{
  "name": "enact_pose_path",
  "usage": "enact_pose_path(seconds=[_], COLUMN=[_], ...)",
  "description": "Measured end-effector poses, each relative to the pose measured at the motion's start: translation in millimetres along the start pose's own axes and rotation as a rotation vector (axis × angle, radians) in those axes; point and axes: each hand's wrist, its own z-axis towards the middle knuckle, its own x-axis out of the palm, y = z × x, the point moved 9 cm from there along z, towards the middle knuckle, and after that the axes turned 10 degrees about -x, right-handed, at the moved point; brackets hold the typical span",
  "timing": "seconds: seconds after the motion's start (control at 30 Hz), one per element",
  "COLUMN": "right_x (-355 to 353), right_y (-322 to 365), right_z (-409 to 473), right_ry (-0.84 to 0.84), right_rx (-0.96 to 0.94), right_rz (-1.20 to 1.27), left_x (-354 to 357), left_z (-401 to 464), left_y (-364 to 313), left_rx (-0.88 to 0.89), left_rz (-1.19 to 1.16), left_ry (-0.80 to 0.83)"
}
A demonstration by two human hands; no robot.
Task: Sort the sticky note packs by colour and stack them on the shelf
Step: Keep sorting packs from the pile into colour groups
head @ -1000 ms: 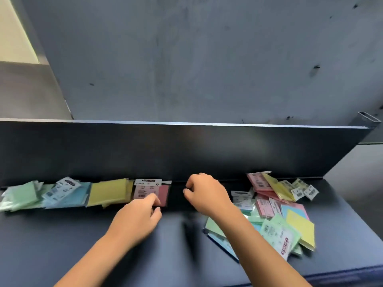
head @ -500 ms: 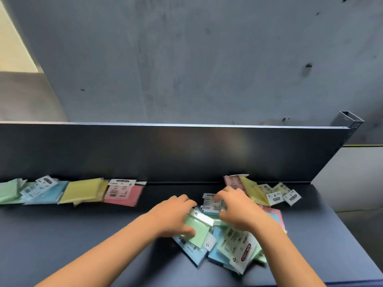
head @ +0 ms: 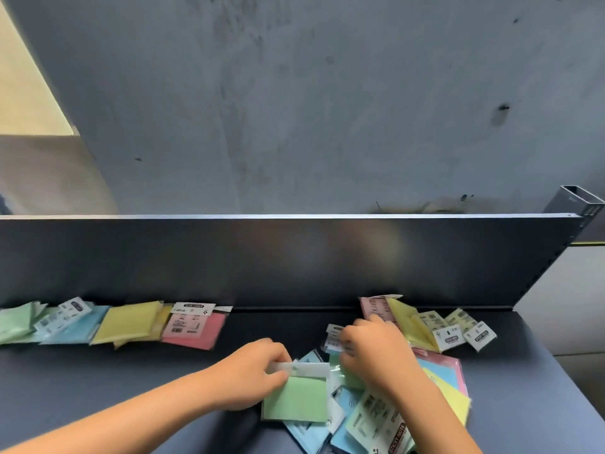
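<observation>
Dark shelf (head: 98, 388), messy pile of packs (head: 386, 417) on the right. Left hand (head: 252, 371) has a grip on a green pack (head: 296, 399). Right hand (head: 376, 352) is dug into the pile, can't tell its grip.

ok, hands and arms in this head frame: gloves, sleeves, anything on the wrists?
Nothing worn that shows. The left hand and right hand are both bare, with no gloves, and no rings can be made out. Both forearms are uncovered all the way to the bottom edge of the frame, so no sleeve shows. No watch, band or marker on either wrist. The frame is a little motion-blurred, so small details could be missed.
</observation>
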Motion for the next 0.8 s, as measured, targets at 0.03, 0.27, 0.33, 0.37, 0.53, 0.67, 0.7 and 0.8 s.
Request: enact_pose_path(seconds=[0.03,0.27,0.33,0.37,0.53,0.67,0.7,0.8], right_x=[-3,-27,-37,-43,-56,-48,-46,-40], right_y=[-2,-10,6,15,90,157,172,219], right_z=[-1,5,10,12,47,81,87,111], right_ry=[-0.024,-0.317,-0.394,-0.418,-0.446,-0.392,-0.372,-0.315], right_rx=[0.013,0.243,0.294,0.310,0.321,0.337,0.344,0.337], right_rz=[0.006,0.303,0.457,0.518,0.777,0.930,0.969,1.067], left_x=[-1,-18,-29,-35,-68,-99,-106,-128], left_z=[-3,-30,-41,-47,-80,-102,-106,-120], left_y=[5,50,71,81,145,201,214,261], left_rx=[-0.007,-0.017,-0.030,-0.035,-0.060,-0.072,-0.083,-0.119], left_rz=[-0.050,-0.452,-0.553,-0.596,-0.742,-0.823,-0.843,-0.888], left_ry=[-0.008,-0.010,-0.031,-0.056,-0.134,-0.192,-0.206,-0.259])
